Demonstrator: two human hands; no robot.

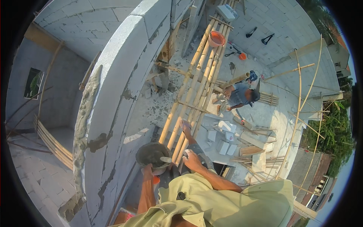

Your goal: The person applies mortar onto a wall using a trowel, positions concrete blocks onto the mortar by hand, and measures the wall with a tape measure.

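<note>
Bucket (160, 170): dark grey
Mortar inside (150, 154): mid-grey
Wall (126, 62): whitish grey, darker blotches
Mortar strip (84, 125), wall's left edge: beige-grey
Bamboo poles (193, 81): yellow-tan
Tub (216, 39) near poles' far end: orange-red
Shirt (227, 198): pale yellow-green

A building site, open to daylight. A wall (124, 68) of pale blocks carries rough grey mortar (87, 98) along its top edge. Beside it runs a bamboo scaffold (166, 128), with a basin (216, 39) toward its far end and a bucket (153, 156) of grey mix at its near end. Below, spatters mark the bare floor (151, 109); near its right edge lie loose blocks (227, 126) and planks (251, 140), and bamboo poles (300, 90) stand along that edge.
</note>
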